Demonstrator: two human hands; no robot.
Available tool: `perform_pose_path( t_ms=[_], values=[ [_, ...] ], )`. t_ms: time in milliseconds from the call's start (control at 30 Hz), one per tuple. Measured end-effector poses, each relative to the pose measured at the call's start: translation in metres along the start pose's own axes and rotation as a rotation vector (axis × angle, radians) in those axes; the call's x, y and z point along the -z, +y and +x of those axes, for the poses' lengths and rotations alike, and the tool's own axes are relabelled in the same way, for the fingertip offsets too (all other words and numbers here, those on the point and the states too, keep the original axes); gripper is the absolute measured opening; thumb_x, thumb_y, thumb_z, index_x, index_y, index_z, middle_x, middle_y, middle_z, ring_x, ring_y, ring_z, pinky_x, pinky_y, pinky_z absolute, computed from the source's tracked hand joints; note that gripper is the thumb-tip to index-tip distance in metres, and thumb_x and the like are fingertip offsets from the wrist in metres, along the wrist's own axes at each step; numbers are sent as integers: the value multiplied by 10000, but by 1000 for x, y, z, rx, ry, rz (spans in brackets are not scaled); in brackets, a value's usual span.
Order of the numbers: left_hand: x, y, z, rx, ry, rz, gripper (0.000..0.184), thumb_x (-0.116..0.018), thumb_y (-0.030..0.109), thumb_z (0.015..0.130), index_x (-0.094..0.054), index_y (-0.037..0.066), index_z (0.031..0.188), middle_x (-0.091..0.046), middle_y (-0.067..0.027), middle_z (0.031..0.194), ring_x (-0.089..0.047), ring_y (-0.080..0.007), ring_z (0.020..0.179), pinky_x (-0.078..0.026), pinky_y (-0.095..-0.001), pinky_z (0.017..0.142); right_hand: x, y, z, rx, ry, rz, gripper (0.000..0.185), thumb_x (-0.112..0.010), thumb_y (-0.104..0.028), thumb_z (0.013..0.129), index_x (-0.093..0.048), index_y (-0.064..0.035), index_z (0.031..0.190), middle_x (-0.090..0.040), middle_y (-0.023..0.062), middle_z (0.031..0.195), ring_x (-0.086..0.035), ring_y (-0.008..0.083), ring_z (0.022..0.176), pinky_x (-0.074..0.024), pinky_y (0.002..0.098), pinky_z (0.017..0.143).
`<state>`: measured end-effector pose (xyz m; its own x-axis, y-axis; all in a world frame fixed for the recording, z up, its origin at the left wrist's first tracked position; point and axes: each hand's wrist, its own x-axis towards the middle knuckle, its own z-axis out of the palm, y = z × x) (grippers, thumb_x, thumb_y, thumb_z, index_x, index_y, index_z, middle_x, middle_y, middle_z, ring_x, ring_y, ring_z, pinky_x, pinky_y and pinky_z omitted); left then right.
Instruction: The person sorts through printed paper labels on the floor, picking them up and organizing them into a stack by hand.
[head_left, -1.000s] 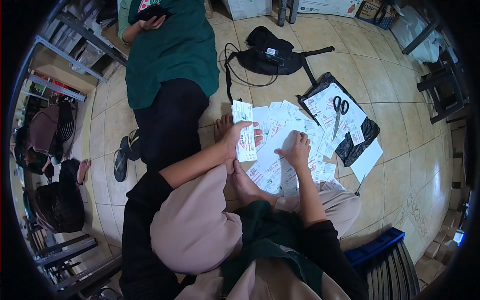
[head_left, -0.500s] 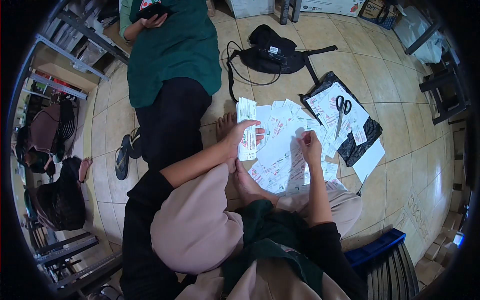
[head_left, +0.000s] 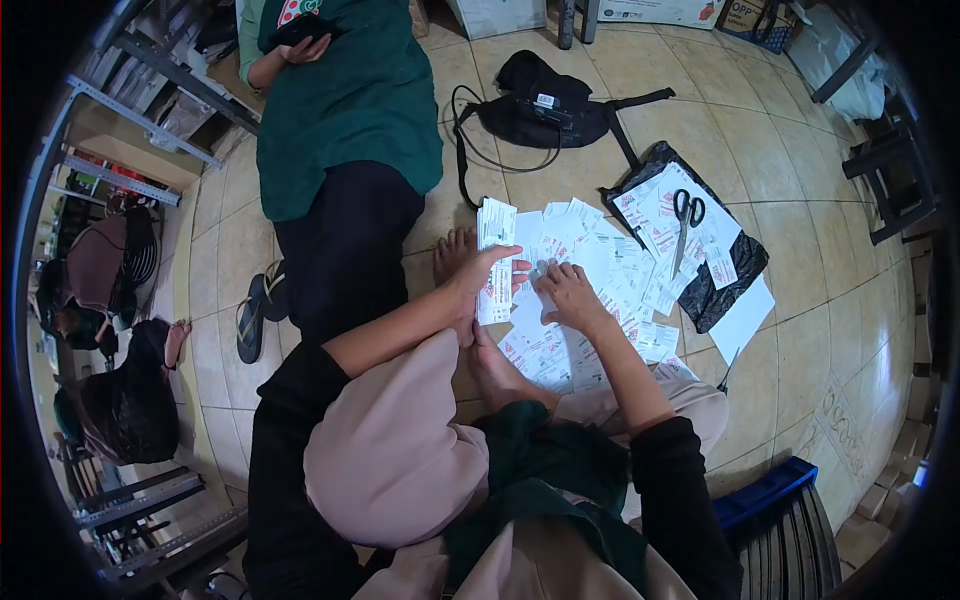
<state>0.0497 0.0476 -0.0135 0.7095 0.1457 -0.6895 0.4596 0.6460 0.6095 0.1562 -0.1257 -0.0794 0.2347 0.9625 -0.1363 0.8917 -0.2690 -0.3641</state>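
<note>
Right now, the person is sitting on the tiled floor (head_left: 800,270), and the left hand (head_left: 475,278) is holding a narrow stack of printed slips (head_left: 497,222) upright along its length, away from the body. Its thumb is lying across the front of the stack, while its fingertips are showing past the far edge. The right hand (head_left: 568,296) is hovering over or resting on the loose printed papers (head_left: 625,262), fingers curving down and held near one another; whether they are pinching a slip, I cannot tell. Those papers are spreading over the floor in front of the person, overlapping one another just beside the stack.

Farther right, scissors (head_left: 684,222) are lying on more papers, handles pointing away from the person, and black plastic (head_left: 712,303) is showing under these. A white sheet (head_left: 744,318) is sticking out by the plastic's near edge. Beyond the papers, a black bag (head_left: 545,108) is resting with its straps trailing. On the left, a co-worker (head_left: 350,120) in a green garment is holding a dark object (head_left: 300,32), and sandals (head_left: 250,318) are lying beside the dark-clothed legs.
</note>
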Motion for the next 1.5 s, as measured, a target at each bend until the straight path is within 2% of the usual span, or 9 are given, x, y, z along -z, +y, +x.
perform_pose_path(
  t_ms=[333, 533, 733, 867, 1000, 1100, 1333, 1433, 1500],
  values=[
    [1, 1, 1, 12, -9, 0, 427, -560, 323, 852, -502, 53, 1177, -556, -134, 1084, -577, -187, 913, -513, -288, 761, 9, 0, -2, 44, 21, -2, 673, -811, -283, 543, -531, -109, 1130, -478, 109, 1221, -413, 299, 1163, -294, 415, 1000],
    [1, 2, 0, 1, -8, -6, 412, -566, 303, 851, -503, 47, 1167, -558, -138, 1079, -581, -193, 911, -515, -288, 751, 9, 2, 9, 5, -112, 4, 690, -818, -307, 518, -523, -107, 1109, -539, 99, 1090, -452, 298, 1101, -336, 404, 952],
    [1, -1, 2, 9, -12, -30, 406, -565, 292, 853, -495, 45, 1168, -559, -141, 1075, -578, -203, 917, -508, -296, 756, 0, 10, -3, -52, -88, 48, 428, -794, -272, 561, -630, -97, 916, -558, 90, 1043, -497, 291, 1052, -381, 407, 895],
    [3, 0, 1, 5, -5, -41, 395, -572, 285, 847, -500, 49, 1154, -562, -135, 1070, -577, -202, 909, -505, -302, 754, 28, 11, -23, -53, 83, 217, 220, -717, -137, 660, -674, -149, 876, -561, 66, 991, -524, 266, 981, -398, 389, 850],
    [1, -1, 2, 21, 15, -54, 396, -579, 290, 841, -502, 52, 1148, -563, -132, 1069, -574, -202, 911, -504, -306, 753, 41, -8, -53, 80, 342, 179, 236, -670, -80, 679, -681, -139, 907, -563, 60, 1003, -530, 251, 968, -396, 397, 872],
    [3, -1, 6, 23, -16, -33, 406, -584, 297, 836, -501, 55, 1151, -561, -130, 1068, -569, -200, 923, -504, -309, 757, 11, -7, -71, 53, 221, 44, 369, -672, -59, 664, -655, -155, 1020, -559, 80, 1129, -514, 264, 1068, -350, 425, 974],
    [1, 1, 2, 13, 19, -7, 407, -574, 300, 846, -500, 55, 1161, -561, -125, 1064, -572, -201, 915, -506, -307, 770, 20, 6, -51, -136, 75, 258, 532, -719, -92, 636, -576, -136, 1147, -516, 92, 1223, -435, 286, 1197, -334, 435, 988],
    [-3, 1, 2, 15, 14, 12, 416, -572, 308, 847, -501, 54, 1168, -561, -131, 1073, -574, -203, 923, -508, -303, 769, 7, -5, -29, 133, 51, 93, 723, -785, -142, 587, -475, -118, 1240, -519, 96, 1182, -449, 302, 1152, -327, 438, 991],
    [-1, 1, 1, 13, 15, 18, 421, -573, 312, 846, -502, 53, 1171, -561, -134, 1079, -575, -204, 930, -510, -301, 768, 2, -10, -20, 104, -8, 30, 735, -793, -152, 572, -478, -117, 1236, -514, 98, 1179, -442, 305, 1146, -328, 434, 990]
  ],
)
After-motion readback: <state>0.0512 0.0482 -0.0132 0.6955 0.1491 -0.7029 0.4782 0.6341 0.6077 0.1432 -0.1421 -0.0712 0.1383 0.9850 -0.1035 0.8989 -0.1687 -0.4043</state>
